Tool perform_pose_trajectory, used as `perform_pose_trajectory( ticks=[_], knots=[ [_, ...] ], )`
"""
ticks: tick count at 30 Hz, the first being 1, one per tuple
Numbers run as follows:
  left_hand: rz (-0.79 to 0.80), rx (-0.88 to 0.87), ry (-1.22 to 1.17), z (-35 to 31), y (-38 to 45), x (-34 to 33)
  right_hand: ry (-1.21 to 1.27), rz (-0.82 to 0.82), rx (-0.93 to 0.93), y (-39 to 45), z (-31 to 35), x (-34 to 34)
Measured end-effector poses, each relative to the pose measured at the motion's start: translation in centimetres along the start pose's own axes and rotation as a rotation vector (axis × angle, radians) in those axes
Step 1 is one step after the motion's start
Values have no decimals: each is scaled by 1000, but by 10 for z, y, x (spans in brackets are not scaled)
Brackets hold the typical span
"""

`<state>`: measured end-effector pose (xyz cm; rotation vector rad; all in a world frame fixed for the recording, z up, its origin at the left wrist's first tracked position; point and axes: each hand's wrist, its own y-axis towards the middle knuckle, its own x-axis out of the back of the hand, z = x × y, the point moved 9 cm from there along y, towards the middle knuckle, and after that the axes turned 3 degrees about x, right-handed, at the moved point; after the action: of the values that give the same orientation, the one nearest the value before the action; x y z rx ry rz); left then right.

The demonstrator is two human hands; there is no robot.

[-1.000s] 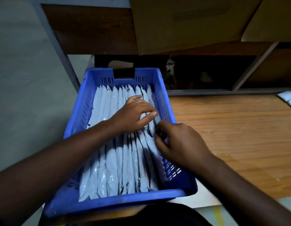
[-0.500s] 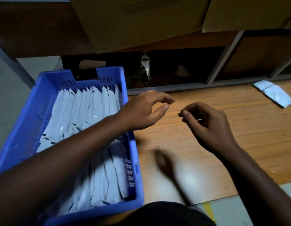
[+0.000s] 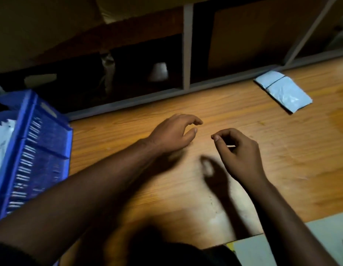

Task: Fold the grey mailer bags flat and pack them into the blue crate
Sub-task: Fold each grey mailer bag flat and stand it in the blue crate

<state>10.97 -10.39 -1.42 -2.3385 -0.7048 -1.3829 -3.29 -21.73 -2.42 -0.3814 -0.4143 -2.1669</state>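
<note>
The blue crate (image 3: pixel 42 143) stands at the left edge of the wooden table, with folded grey mailer bags (image 3: pixel 2 139) just visible inside it. A small stack of grey mailer bags (image 3: pixel 284 91) lies flat at the far right of the table, well beyond both hands. My left hand (image 3: pixel 172 134) hovers over the table's middle, fingers loosely curled and holding nothing. My right hand (image 3: pixel 237 148) hangs just to its right, fingers also loosely curled with thumb and forefinger near each other; I see nothing between them.
The wooden table (image 3: pixel 205 189) runs from the crate to the right edge. A grey shelf frame (image 3: pixel 187 54) with dark compartments borders the table's far side. A pale floor strip (image 3: pixel 262 248) shows at the lower right.
Both hands left the crate and moved right over the bare table. The view swung right, so the crate slid to the left edge and the loose bag stack came closer.
</note>
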Motion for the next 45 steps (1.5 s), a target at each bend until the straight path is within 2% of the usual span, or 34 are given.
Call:
perform_pose_trajectory(
  ticks=[4, 8, 14, 18, 21, 23, 25, 28, 31, 34, 37, 40, 45],
  knots=[
    [32, 64, -30, -29, 46, -52, 8, -36, -42, 23, -49, 40],
    [14, 125, -82, -50, 83, -81, -18, 8, -53, 56, -81, 56],
    [-9, 185, -127, -74, 132, -96, -435, -257, -33, 142, -128, 122],
    [-8, 179, -130, -88, 153, -95, -793, -219, -194, 188, -181, 138],
    [-10, 156, -113, -92, 157, -92, -812, -198, -273, 201, -210, 150],
    [-14, 152, -104, -87, 151, -88, -826, -228, -205, 199, -211, 153],
    [-19, 148, -83, -74, 137, -85, -801, -235, -57, 187, -202, 142],
    [-62, 160, -70, -37, 98, -80, -633, -136, 189, 148, -176, 97],
    [-249, 154, -70, -1, 46, -67, -511, 29, 370, 102, -139, 37],
    [-342, 297, -41, 30, -6, -68, -437, 301, 548, 57, -100, -31],
    [-302, 441, 37, 50, -47, -86, -368, 515, 716, 23, -77, -76],
    [-262, 494, 78, 63, -64, -99, -381, 593, 699, 22, -75, -91],
    [-256, 497, 70, 66, -49, -100, -564, 624, 617, 30, -72, -104]
  ],
)
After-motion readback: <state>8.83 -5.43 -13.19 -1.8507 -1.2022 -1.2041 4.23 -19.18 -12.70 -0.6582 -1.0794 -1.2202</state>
